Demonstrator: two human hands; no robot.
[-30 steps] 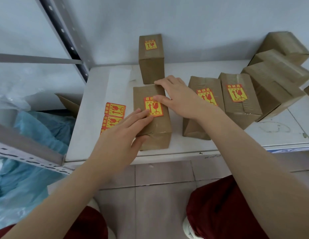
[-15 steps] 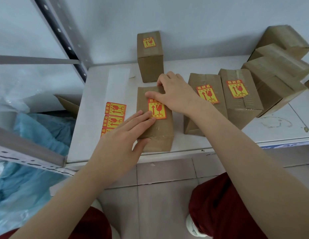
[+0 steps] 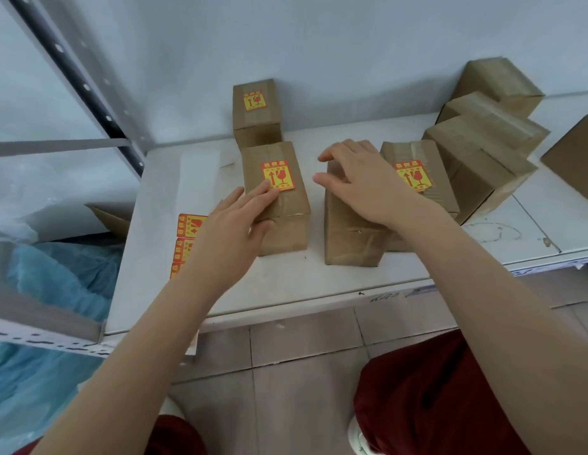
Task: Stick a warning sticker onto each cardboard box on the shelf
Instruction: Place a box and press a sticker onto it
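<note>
A brown cardboard box (image 3: 279, 224) lies on the white shelf (image 3: 319, 284) with a red and yellow warning sticker (image 3: 277, 175) on its top. My left hand (image 3: 233, 221) rests on this box with straight fingers, the fingertips touching the sticker's lower edge. My right hand (image 3: 361, 182) is above the neighbouring box (image 3: 348, 241) with loosely bent fingers and holds nothing; it hides that box's top. A third box (image 3: 447, 192) to the right and an upright box (image 3: 257, 126) at the back each carry a sticker. A sheet of stickers (image 3: 187, 231) lies at the left, partly under my left hand.
Several plain boxes (image 3: 483, 159) lean in a row at the back right, and one more box (image 3: 575, 152) is at the right edge. A grey shelf post (image 3: 72, 70) rises at the left. Blue plastic (image 3: 39, 290) lies below the shelf on the left.
My right hand has lifted off the stickered box and moved right, over the neighbouring box. My left hand has stayed on the stickered box.
</note>
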